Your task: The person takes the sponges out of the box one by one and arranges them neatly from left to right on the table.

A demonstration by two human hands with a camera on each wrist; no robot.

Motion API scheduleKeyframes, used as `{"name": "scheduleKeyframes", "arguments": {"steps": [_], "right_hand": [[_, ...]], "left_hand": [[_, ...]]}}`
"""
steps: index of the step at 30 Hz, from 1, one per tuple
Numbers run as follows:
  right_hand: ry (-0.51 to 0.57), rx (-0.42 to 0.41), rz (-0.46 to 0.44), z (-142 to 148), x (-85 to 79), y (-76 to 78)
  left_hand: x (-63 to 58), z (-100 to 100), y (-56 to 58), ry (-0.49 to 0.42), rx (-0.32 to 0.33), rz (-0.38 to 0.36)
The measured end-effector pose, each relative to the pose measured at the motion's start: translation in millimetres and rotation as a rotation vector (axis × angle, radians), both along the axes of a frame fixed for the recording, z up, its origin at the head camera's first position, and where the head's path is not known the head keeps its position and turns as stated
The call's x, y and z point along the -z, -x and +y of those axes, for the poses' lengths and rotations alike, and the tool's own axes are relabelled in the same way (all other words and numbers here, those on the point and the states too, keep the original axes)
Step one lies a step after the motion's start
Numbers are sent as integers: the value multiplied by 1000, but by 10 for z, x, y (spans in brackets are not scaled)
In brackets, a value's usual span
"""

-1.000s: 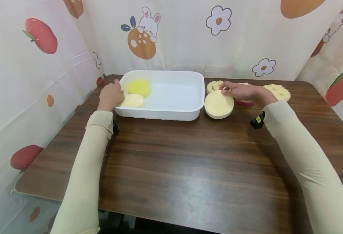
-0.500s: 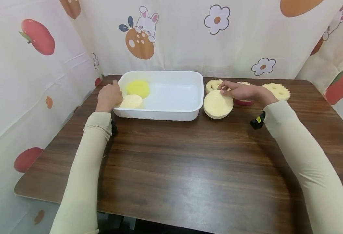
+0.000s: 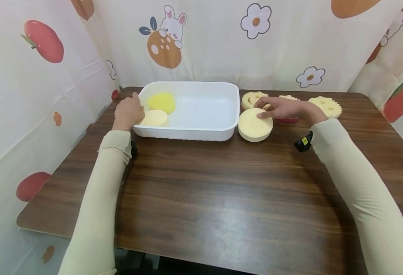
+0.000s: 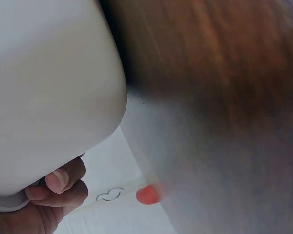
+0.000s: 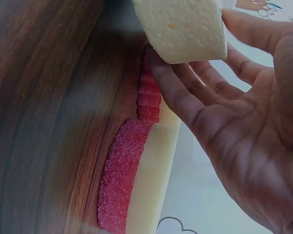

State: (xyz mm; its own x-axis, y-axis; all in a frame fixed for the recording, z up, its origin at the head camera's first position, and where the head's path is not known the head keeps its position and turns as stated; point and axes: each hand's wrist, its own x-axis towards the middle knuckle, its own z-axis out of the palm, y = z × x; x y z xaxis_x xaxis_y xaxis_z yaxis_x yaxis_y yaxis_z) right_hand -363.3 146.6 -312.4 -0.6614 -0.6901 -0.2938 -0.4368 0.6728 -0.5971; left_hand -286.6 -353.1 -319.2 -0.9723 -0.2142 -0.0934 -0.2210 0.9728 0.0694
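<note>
My left hand [image 3: 128, 112] grips the left wall of a white plastic tray [image 3: 187, 134]; in the left wrist view its fingers [image 4: 63, 181] curl at the rim. Two round sponges lie in the tray's left end, one yellow [image 3: 162, 101] and one cream [image 3: 155, 118]. Just right of the tray, my right hand [image 3: 285, 108] pinches a thick round cream sponge [image 3: 254, 129] by its far right edge. In the right wrist view the thumb and fingers hold that sponge [image 5: 183, 29] on opposite sides. Whether it touches the table cannot be told.
Behind the right hand stand a smiley-faced cream sponge [image 3: 251, 98] and a scalloped cream sponge [image 3: 326, 106]. Red-and-cream layered sponges [image 5: 129, 178] show beneath the hand. The brown wooden table [image 3: 215, 191] backs onto a patterned curtain [image 3: 215, 49].
The sponge in my right hand has shifted slightly left and toward me, and the thumb now shows over its top face. The left hand stays on the tray.
</note>
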Motion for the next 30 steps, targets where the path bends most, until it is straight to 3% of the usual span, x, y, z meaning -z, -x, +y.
{"name": "scheduleKeyframes", "arguments": {"steps": [30], "right_hand": [[38,-64,-30,60,55,-15]], "left_hand": [[8,-13,16,-6,-15,-21]]}}
